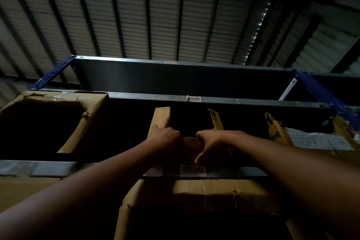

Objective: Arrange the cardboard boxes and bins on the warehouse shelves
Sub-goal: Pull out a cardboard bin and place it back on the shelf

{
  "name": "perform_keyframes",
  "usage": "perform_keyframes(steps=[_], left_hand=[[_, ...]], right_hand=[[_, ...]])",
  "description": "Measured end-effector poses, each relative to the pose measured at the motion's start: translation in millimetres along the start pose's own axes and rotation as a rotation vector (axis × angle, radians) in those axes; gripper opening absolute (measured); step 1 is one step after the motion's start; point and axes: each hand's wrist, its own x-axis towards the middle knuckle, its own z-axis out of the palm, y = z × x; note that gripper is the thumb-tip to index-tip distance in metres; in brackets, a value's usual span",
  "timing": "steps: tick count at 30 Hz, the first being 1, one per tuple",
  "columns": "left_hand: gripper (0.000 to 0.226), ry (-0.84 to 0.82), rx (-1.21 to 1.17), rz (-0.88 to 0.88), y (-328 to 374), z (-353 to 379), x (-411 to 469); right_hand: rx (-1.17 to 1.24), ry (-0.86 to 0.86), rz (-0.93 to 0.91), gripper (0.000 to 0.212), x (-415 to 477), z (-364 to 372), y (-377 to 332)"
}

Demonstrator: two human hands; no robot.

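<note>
I look up at a dark shelf rack. An open cardboard box [160,118] stands in the middle of a high shelf, its flaps raised. My left hand [166,138] grips its near front edge, index finger stretched up along the left flap. My right hand [211,142] grips the same front edge beside it, thumb pointing down. Both arms reach up from below. The box's inside is black and hidden.
A torn open box [93,115] sits at the left of the same shelf, another box with a paper label [319,140] at the right. A large closed carton [204,195] sits below the shelf beam [48,167]. Blue uprights [323,91] and a metal roof lie above.
</note>
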Motion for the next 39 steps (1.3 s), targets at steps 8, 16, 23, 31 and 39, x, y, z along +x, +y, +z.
perform_keyframes(steps=[8, 16, 23, 31, 39], left_hand=[[0.039, -0.020, -0.002, -0.025, -4.8, 7.1, -3.4], [0.035, 0.000, -0.004, -0.010, -13.0, 12.8, 2.5], [0.053, 0.267, -0.160, -0.012, -19.4, 18.1, 2.4], [0.083, 0.108, -0.708, -0.479, -46.2, 43.5, 19.9], [0.075, 0.073, -0.645, -0.483, -43.8, 53.0, 22.8]], right_hand=[[-0.038, 0.069, 0.022, 0.068, -2.3, 10.7, -5.4], [-0.146, 0.111, -0.003, 0.070, -0.7, 12.3, -6.2], [-0.268, 0.097, 0.029, 0.083, 2.2, 27.7, -6.4], [-0.186, 0.089, 0.078, 0.074, 8.1, 26.8, -2.2], [-0.146, 0.072, 0.089, 0.077, 11.3, 32.8, 3.0]])
